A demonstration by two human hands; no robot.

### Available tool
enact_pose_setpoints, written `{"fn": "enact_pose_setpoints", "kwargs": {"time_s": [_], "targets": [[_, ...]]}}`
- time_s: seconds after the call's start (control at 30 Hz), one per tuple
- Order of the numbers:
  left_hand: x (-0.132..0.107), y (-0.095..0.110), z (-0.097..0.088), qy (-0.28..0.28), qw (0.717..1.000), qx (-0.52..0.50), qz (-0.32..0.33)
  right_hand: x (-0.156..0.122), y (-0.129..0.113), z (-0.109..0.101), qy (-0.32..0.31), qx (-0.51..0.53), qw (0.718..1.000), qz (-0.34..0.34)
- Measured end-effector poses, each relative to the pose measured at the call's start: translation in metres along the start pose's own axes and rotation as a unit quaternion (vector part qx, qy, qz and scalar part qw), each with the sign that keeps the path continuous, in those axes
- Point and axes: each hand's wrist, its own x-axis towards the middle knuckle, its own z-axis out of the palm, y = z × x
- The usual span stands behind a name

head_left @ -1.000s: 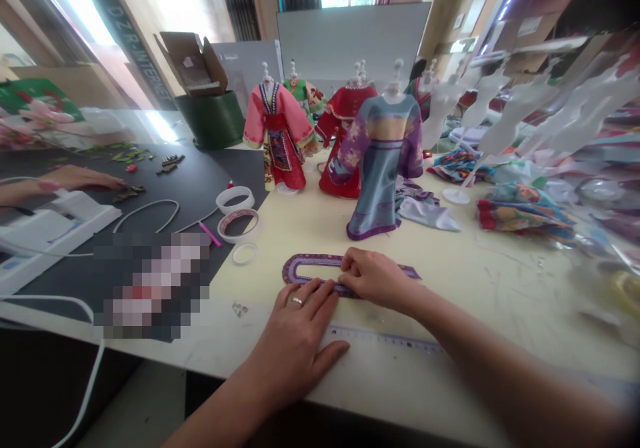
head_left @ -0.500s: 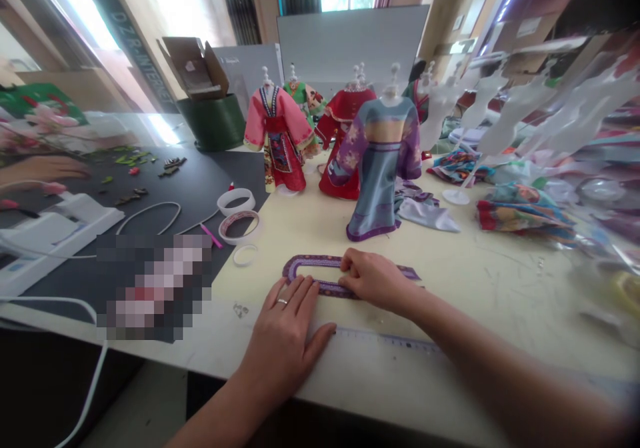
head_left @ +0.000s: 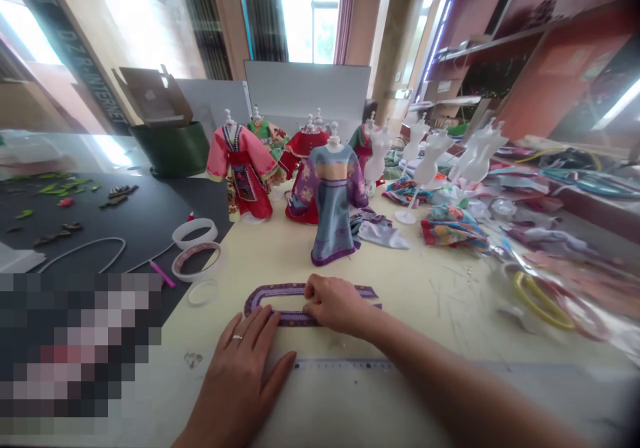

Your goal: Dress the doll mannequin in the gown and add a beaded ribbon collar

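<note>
A purple patterned U-shaped fabric trim lies flat on the pale yellow table, its rounded end to the left and its two loose ends to the right. My left hand, with a ring on one finger, rests flat with its fingertips on the trim's near left curve. Over the middle of the trim, my right hand is closed, fingers curled and pinching at the band; its fingertips are partly hidden. A clear ruler lies just in front of both hands.
Small dress forms in robes stand behind the trim, the nearest in a blue and purple robe. Tape rolls and a pink pen lie left. White bare dress forms and folded fabrics crowd the right.
The head view has turned right and tilted up, so everything appears further left and lower. Both hands keep nearly the same place on the trim.
</note>
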Motion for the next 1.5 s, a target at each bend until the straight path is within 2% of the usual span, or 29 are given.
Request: {"fn": "enact_pose_setpoints", "kwargs": {"time_s": [0.27, 0.6, 1.1, 1.37, 1.5], "targets": [[-0.002, -0.01, 0.001, 0.014, 1.0, -0.001, -0.02, 0.001, 0.002, 0.001, 0.001, 0.002, 1.0, -0.006], [-0.003, -0.013, -0.001, 0.03, 0.999, 0.028, -0.003, 0.001, 0.002, 0.001, 0.0, 0.0, 1.0, -0.008], [-0.002, -0.012, -0.005, 0.01, 0.999, 0.023, -0.022, -0.001, 0.0, -0.001, -0.001, -0.001, 1.0, -0.011], [-0.001, -0.015, -0.004, 0.026, 0.999, 0.018, 0.01, 0.0, 0.002, 0.003, 0.002, -0.003, 1.0, -0.011], [-0.003, -0.018, -0.003, 0.031, 0.999, 0.011, 0.005, 0.0, 0.003, 0.003, 0.002, -0.006, 1.0, -0.011]]}}
